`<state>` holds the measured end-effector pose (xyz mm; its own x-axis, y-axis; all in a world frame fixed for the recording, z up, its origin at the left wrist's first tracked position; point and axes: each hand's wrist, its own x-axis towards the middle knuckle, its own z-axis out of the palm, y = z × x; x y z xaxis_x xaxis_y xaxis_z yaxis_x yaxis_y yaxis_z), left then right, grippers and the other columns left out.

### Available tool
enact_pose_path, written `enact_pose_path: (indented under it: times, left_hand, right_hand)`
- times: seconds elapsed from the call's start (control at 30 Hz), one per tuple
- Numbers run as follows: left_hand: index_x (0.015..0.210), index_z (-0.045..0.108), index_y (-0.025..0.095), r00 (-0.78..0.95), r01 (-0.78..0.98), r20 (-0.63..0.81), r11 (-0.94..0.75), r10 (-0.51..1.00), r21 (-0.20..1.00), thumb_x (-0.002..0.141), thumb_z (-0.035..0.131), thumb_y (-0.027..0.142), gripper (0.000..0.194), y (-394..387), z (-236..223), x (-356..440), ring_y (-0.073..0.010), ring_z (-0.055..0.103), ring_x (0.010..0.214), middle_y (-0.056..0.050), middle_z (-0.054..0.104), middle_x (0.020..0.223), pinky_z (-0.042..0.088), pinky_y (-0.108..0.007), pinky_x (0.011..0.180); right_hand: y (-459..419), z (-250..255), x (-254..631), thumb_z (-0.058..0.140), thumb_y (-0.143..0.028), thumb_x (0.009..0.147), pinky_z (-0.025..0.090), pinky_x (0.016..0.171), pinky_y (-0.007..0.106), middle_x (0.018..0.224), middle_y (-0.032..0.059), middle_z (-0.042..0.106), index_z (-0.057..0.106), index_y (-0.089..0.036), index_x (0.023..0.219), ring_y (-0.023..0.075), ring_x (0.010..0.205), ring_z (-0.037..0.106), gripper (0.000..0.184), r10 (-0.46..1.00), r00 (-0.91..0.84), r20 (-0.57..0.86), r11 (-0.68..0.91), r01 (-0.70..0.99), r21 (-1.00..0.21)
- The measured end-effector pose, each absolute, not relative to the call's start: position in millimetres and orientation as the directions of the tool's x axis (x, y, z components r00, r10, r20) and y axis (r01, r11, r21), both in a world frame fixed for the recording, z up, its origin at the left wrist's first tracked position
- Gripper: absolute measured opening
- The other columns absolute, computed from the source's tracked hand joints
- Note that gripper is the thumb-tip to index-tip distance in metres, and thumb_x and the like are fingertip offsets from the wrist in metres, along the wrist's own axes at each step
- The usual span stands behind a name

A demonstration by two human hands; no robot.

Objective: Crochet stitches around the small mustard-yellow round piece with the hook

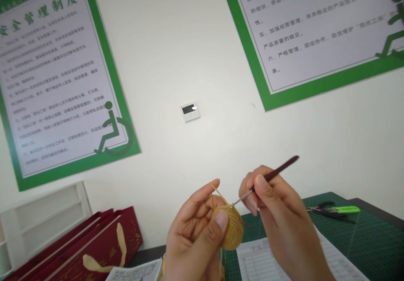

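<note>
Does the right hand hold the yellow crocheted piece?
No, the right hand holds a crochet hook; the left hand grips the crocheted piece.

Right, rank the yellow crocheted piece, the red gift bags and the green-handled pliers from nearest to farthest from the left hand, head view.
1. Yellow crocheted piece: held in the left hand.
2. Red gift bags: off to the hand's left.
3. Green-handled pliers: far right, on the green cutting mat.

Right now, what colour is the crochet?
The crochet is golden yellow, in the head view.
</note>
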<state>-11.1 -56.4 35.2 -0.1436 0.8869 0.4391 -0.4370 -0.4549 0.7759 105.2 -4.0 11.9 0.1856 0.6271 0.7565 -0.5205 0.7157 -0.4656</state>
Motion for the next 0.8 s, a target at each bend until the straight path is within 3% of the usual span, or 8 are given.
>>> enact_pose_path:
  times: [0.17, 0.3, 0.37, 0.43, 0.5, 0.57, 0.67, 0.8]
  left_hand:
    - [0.097, 0.085, 0.023, -0.218, -0.405, 0.452, -0.502, 0.865, 0.764, 0.060, 0.093, 0.018, 0.038, -56.4, 34.3, -9.1, -0.0177, 0.071, 0.079, -0.008, 0.079, 0.084, 0.055, -0.023, 0.075]
    - [0.101, 0.084, 0.023, -0.284, -0.358, 0.487, -0.563, 0.826, 0.745, 0.062, 0.093, 0.020, 0.040, -55.3, 31.5, -4.7, -0.0188, 0.071, 0.079, -0.007, 0.078, 0.079, 0.056, -0.024, 0.077]
    - [0.101, 0.084, 0.023, -0.305, -0.347, 0.497, -0.581, 0.812, 0.736, 0.063, 0.092, 0.019, 0.040, -55.4, 30.4, -2.4, -0.0172, 0.070, 0.076, -0.007, 0.077, 0.078, 0.055, -0.021, 0.072]
    - [0.102, 0.084, 0.023, -0.303, -0.352, 0.504, -0.587, 0.809, 0.729, 0.063, 0.092, 0.017, 0.040, -56.3, 29.8, -0.1, -0.0151, 0.067, 0.073, -0.005, 0.075, 0.078, 0.054, -0.019, 0.067]
    - [0.103, 0.084, 0.023, -0.255, -0.384, 0.505, -0.566, 0.824, 0.729, 0.064, 0.091, 0.016, 0.041, -58.0, 30.0, 1.0, -0.0137, 0.064, 0.070, -0.004, 0.073, 0.076, 0.053, -0.019, 0.064]
    - [0.104, 0.083, 0.023, -0.166, -0.443, 0.470, -0.492, 0.867, 0.750, 0.064, 0.092, 0.017, 0.042, -59.8, 31.2, -0.3, -0.0129, 0.063, 0.069, -0.004, 0.072, 0.075, 0.052, -0.019, 0.064]
    - [0.105, 0.083, 0.021, -0.016, -0.538, 0.334, -0.290, 0.942, 0.792, 0.063, 0.092, 0.015, 0.044, -61.2, 34.4, -7.3, -0.0143, 0.067, 0.077, -0.006, 0.074, 0.085, 0.054, -0.020, 0.072]
    - [0.109, 0.082, 0.019, 0.143, -0.559, 0.264, -0.142, 0.954, 0.817, 0.070, 0.086, 0.014, 0.040, -60.6, 38.3, -19.3, -0.0185, 0.072, 0.079, -0.010, 0.077, 0.091, 0.058, -0.024, 0.074]
  right_hand:
    - [-0.1, 17.5, 97.0, 0.066, -0.053, 0.088, 0.040, 0.057, 0.024, 0.066, -0.0027, 0.050, 0.048, -0.021, 0.071, 0.0108, 0.059, 0.044, 0.041, 0.719, -0.187, 0.669, 0.337, -0.748, -0.571]
    - [2.5, 12.2, 91.4, 0.064, -0.041, 0.092, 0.044, 0.057, 0.023, 0.069, -0.0036, 0.056, 0.051, -0.022, 0.078, 0.0107, 0.061, 0.052, 0.027, 0.633, 0.001, 0.774, 0.562, -0.688, -0.459]
    - [3.9, 8.2, 93.3, 0.062, -0.026, 0.093, 0.047, 0.058, 0.024, 0.072, -0.0026, 0.060, 0.058, -0.023, 0.085, 0.0118, 0.064, 0.057, 0.009, 0.424, 0.182, 0.887, 0.842, -0.441, -0.312]
    - [4.8, 4.3, 96.9, 0.066, -0.010, 0.087, 0.050, 0.064, 0.029, 0.078, -0.0006, 0.065, 0.065, -0.023, 0.090, 0.0139, 0.072, 0.061, 0.014, 0.041, 0.281, 0.959, 0.998, 0.027, -0.051]
    - [5.0, 1.9, 99.5, 0.071, 0.001, 0.077, 0.052, 0.071, 0.034, 0.082, 0.0007, 0.069, 0.069, -0.022, 0.091, 0.0152, 0.076, 0.063, 0.027, -0.277, 0.254, 0.927, 0.898, 0.413, 0.155]
    - [4.8, 2.0, 99.5, 0.070, 0.002, 0.076, 0.052, 0.069, 0.035, 0.081, 0.0014, 0.069, 0.070, -0.020, 0.092, 0.0149, 0.073, 0.061, 0.027, -0.393, 0.292, 0.872, 0.835, 0.510, 0.205]
    - [3.8, 5.9, 94.3, 0.061, -0.005, 0.088, 0.051, 0.059, 0.034, 0.076, 0.0015, 0.065, 0.069, -0.019, 0.099, 0.0143, 0.065, 0.056, 0.020, -0.307, 0.394, 0.866, 0.939, 0.273, 0.209]
    - [0.7, 9.4, 84.9, 0.059, -0.019, 0.095, 0.052, 0.059, 0.034, 0.074, 0.0011, 0.062, 0.066, -0.020, 0.099, 0.0160, 0.067, 0.059, 0.008, 0.032, 0.419, 0.907, 0.972, -0.223, 0.069]
